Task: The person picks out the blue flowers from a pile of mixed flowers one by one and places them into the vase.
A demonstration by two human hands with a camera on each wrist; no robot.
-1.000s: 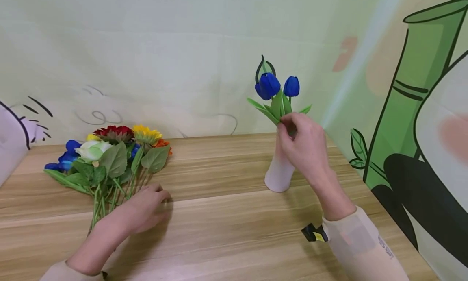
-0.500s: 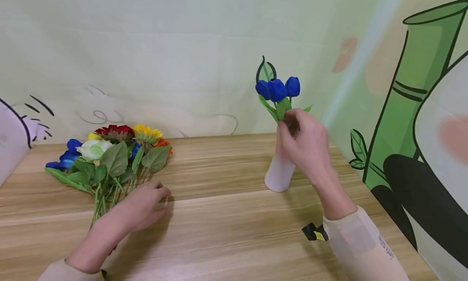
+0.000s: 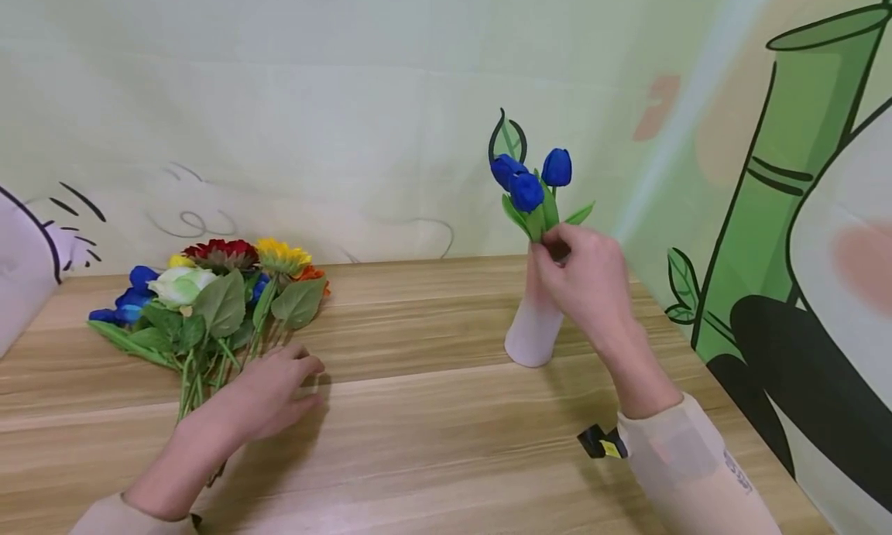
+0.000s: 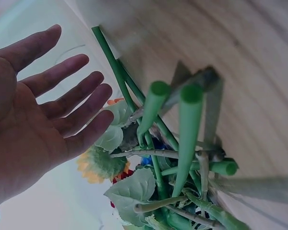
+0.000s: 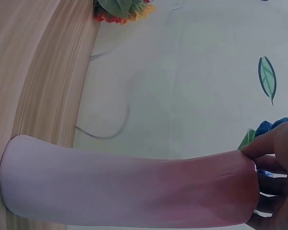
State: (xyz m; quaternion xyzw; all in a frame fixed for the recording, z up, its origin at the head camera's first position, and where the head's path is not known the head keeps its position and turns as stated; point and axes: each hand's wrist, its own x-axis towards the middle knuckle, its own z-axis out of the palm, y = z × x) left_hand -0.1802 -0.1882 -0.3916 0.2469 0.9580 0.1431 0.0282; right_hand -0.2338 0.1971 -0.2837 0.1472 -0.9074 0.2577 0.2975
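Three blue tulips [image 3: 526, 192] with green leaves stand in a slim vase [image 3: 533, 330], white at its base and pinkish toward the top. At the vase's mouth my right hand [image 3: 591, 276] pinches the front tulip low among its leaves. In the right wrist view, its fingers reach around the rim of the vase [image 5: 110, 184]; the tulip stems inside are hidden. My left hand [image 3: 268, 392] hovers beside the stems of a flower bunch [image 3: 181, 287], its fingers spread loosely. The left wrist view shows its palm bare and the cut green stems [image 4: 189, 134] apart from it.
The bunch lies on the wooden table [image 3: 418, 434] at the left, with a white rose [image 3: 181, 286], a dark red flower [image 3: 219, 252] and a yellow sunflower [image 3: 282, 255]. A printed cloth wall [image 3: 348, 132] rises behind the table and along its right side.
The front tulip has sunk lower and turned, and its leaves have drawn in toward the vase. My right hand has dropped slightly with it. The left hand has barely moved.
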